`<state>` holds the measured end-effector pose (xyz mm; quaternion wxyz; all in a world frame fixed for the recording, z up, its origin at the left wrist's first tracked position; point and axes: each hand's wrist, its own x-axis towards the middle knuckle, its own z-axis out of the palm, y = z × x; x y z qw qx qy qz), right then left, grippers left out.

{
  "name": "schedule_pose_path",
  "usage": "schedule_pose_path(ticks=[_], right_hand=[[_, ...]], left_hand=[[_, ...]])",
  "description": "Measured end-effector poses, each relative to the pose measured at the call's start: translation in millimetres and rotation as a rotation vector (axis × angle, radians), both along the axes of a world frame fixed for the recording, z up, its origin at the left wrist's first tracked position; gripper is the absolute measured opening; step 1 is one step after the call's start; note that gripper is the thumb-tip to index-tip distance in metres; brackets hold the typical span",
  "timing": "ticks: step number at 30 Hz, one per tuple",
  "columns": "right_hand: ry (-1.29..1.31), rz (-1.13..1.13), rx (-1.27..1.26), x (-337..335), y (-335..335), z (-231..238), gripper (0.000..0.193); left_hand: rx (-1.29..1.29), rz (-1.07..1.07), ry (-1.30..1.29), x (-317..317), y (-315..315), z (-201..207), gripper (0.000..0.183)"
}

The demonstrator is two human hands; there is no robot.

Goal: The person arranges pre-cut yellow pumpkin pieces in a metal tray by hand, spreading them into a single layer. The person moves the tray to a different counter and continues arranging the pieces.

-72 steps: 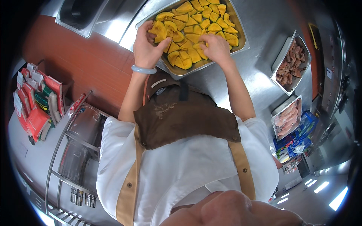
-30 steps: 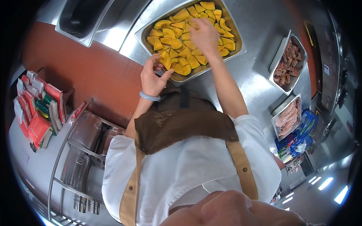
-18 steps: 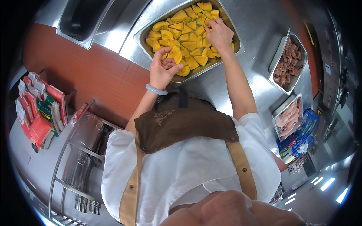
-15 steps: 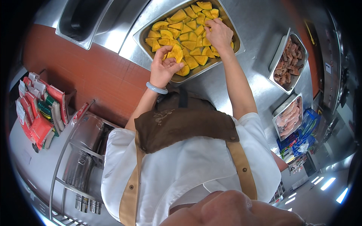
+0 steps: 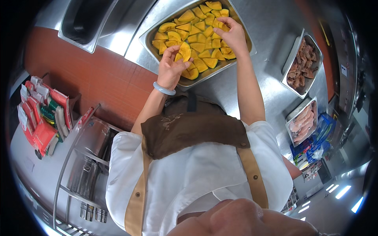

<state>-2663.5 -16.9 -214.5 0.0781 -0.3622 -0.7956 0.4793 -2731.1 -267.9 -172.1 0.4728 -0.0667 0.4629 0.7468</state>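
Yellow pumpkin pieces (image 5: 198, 47) with green rind edges spread over the bottom of a rectangular metal tray (image 5: 247, 41). Over the tray's near left part, my left hand (image 5: 171, 70) pinches a curved pumpkin slice (image 5: 184, 51) between thumb and fingers. That wrist wears a pale bangle (image 5: 164, 89). My right hand (image 5: 233, 36) is above the tray's right side, thumb and fingers apart around pumpkin pieces lying there. Its fingertips are close to these pieces; whether they touch is hard to tell.
Right of the tray, a metal pan (image 5: 289, 73) contains dark browned meat. Nearer stands another pan (image 5: 292, 135) with pale pink meat, beside blue plastic packaging (image 5: 323, 131). At the upper left is a deep dark container (image 5: 88, 23). Red packages (image 5: 46, 135) and a metal rack (image 5: 63, 173) are at left.
My right hand has shifted slightly right, and its thumb and fingers have spread from a closer grip. My left hand has tilted the pumpkin slice slightly and raised it a little.
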Motion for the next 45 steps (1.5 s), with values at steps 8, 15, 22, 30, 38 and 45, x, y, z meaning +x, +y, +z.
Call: schedule_pose_path(ticks=[8,15,22,30,38,45], right_hand=[[0.137,0.219,0.34,-36.6,-14.8,-23.6,0.049],[0.098,0.2,0.628,-34.7,-31.7,-28.5,0.045],[0.193,0.179,0.545,-40.6,-33.6,-31.3,0.032],[0.088,0.118,0.376,-40.0,-19.1,-32.5,0.023],[0.157,-0.195,0.219,33.7,13.6,7.8,0.023],[0.022,0.012,0.291,94.4,-12.4,14.3,0.023]], left_hand=[[0.032,0.009,-0.054,-5.4,-5.6,-3.6,0.058],[0.017,0.008,-0.044,-10.5,-18.4,-5.0,0.056],[-0.025,-0.017,-0.031,-9.4,-23.4,1.5,0.056],[-0.113,-0.091,0.041,2.8,-13.0,-5.6,0.056],[-0.178,-0.082,0.197,-4.8,-12.5,-10.1,0.053],[-0.21,-0.183,0.253,13.3,16.6,-12.6,0.056]])
